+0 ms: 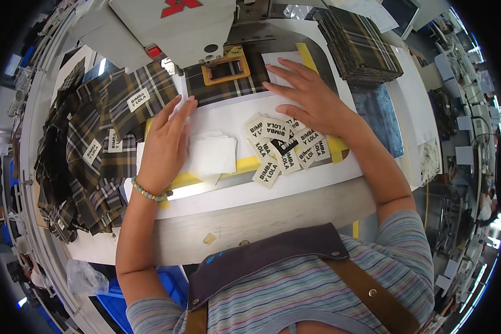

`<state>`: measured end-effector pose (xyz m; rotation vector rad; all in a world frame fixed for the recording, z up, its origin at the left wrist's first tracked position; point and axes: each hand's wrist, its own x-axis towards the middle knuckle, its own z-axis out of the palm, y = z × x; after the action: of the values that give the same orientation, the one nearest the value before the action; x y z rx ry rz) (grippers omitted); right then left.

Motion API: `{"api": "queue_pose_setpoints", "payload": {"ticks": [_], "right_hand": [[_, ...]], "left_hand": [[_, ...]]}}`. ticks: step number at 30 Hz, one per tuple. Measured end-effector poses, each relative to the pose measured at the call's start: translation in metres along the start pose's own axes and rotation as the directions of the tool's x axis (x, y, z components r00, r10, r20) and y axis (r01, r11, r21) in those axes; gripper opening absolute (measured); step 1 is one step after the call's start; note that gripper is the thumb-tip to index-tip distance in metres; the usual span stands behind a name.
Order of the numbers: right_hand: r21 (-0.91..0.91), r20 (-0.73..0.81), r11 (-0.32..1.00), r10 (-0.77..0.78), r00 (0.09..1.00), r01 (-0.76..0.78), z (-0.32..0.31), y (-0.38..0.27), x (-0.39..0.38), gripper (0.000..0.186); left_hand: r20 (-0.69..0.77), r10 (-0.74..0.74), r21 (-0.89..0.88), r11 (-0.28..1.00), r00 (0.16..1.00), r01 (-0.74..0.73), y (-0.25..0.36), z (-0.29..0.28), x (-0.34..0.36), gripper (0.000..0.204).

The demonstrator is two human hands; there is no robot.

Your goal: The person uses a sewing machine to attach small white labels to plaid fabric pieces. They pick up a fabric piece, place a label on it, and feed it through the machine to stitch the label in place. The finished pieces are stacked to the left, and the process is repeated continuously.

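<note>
A dark plaid fabric piece point(190, 89) lies under the sewing machine head, with an orange-yellow rectangular clamp frame point(226, 71) on it. My left hand point(168, 133) rests by the fabric's left end, its fingers stretched out and holding nothing. At the other end my right hand point(309, 103) lies with fingers spread, the fingertips at the fabric's edge and over a white sheet. Between my hands sit a small stack of white squares point(212, 156) and a loose heap of cream labels with black print point(267, 171), one of them black.
The white sewing machine head point(161, 33) overhangs the work. Plaid pieces with labels on them point(94, 133) pile up at the left. A tall stack of plaid pieces point(362, 47) stands at the back right. Yellow tape point(186, 179) marks the white work surface. Below are a blue bin point(114, 298) and a clear plastic bag point(86, 277).
</note>
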<state>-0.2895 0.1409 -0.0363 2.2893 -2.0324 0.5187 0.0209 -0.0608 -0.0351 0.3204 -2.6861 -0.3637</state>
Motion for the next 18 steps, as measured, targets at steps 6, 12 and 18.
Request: {"api": "queue_pose_setpoints", "payload": {"ticks": [6,12,18], "right_hand": [[0.002,0.006,1.000,0.013,1.000,-0.013,-0.0001,-0.0001,-0.0025,0.052],[0.011,0.004,1.000,-0.008,1.000,0.008,-0.0011,-0.0041,0.0002,0.056],[0.008,-0.004,0.999,-0.037,0.999,0.037,-0.0005,-0.0025,-0.0009,0.055]], "left_hand": [[-0.008,-0.051,-0.019,0.999,0.999,0.051,0.0018,-0.0033,-0.0005,0.066],[0.027,-0.060,0.017,0.998,0.998,0.059,0.0029,-0.0031,-0.0014,0.061],[0.008,-0.011,-0.008,1.000,1.000,0.011,-0.0013,-0.0048,-0.0011,0.056]]}}
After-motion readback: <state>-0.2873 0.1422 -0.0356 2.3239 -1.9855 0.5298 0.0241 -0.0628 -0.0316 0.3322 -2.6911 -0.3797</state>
